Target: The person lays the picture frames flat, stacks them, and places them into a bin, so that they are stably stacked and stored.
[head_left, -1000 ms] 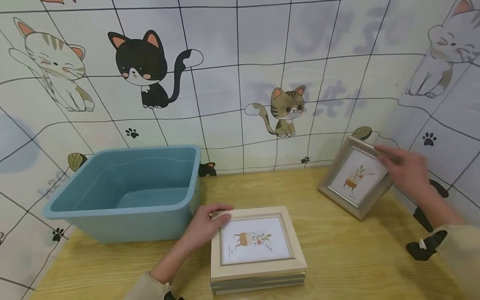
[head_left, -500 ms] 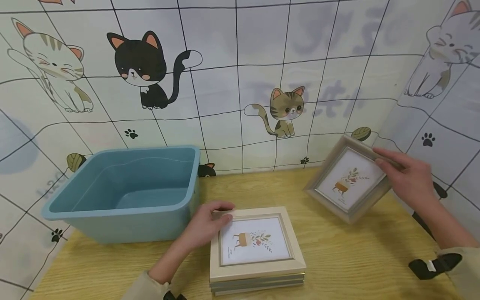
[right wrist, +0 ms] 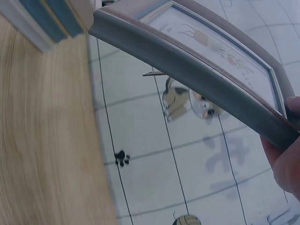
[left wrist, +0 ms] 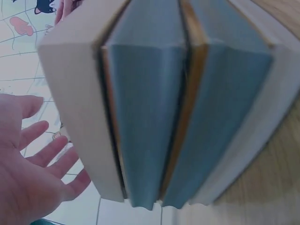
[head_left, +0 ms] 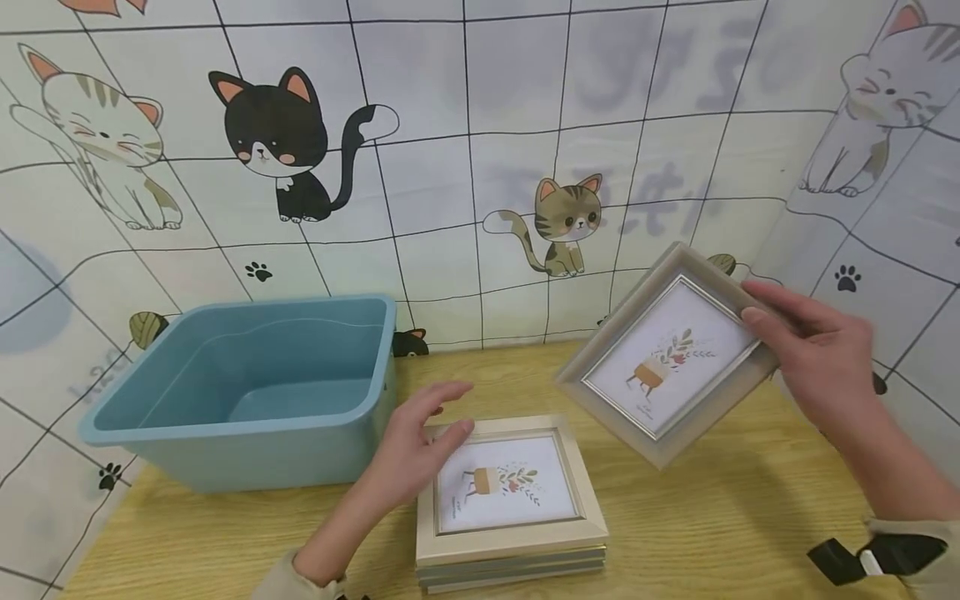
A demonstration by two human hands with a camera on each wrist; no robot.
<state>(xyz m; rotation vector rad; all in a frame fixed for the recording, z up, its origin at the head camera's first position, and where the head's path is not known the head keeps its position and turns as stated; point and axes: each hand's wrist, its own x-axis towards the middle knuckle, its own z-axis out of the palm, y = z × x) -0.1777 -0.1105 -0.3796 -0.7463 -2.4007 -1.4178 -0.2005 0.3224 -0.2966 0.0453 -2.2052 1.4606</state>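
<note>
My right hand (head_left: 828, 358) grips a grey-beige picture frame (head_left: 675, 367) by its right edge. The frame hangs tilted above the table, up and to the right of a stack of several picture frames (head_left: 585, 529). Thumb on the front, fingers behind, the hand (right wrist: 287, 168) shows at the edge of the right wrist view. A cream frame (head_left: 513, 543) tops the stack; blue-grey and white edges (left wrist: 145, 117) lie below it. At the stack's far left corner is my left hand (head_left: 411, 454), its fingers spread and loosely bent, holding nothing. The left wrist view shows that hand (left wrist: 37, 164) apart from the stack.
A blue plastic tub (head_left: 247, 450) stands left of the stack, with nothing visible inside it. The wood-grain table (head_left: 720, 517) backs onto a wall covering (head_left: 435, 192) printed with cats and grid lines.
My right hand has lifted the grey-beige frame off the table and carried it left, toward the stack. The fingers of my left hand have risen and opened off the cream frame's corner.
</note>
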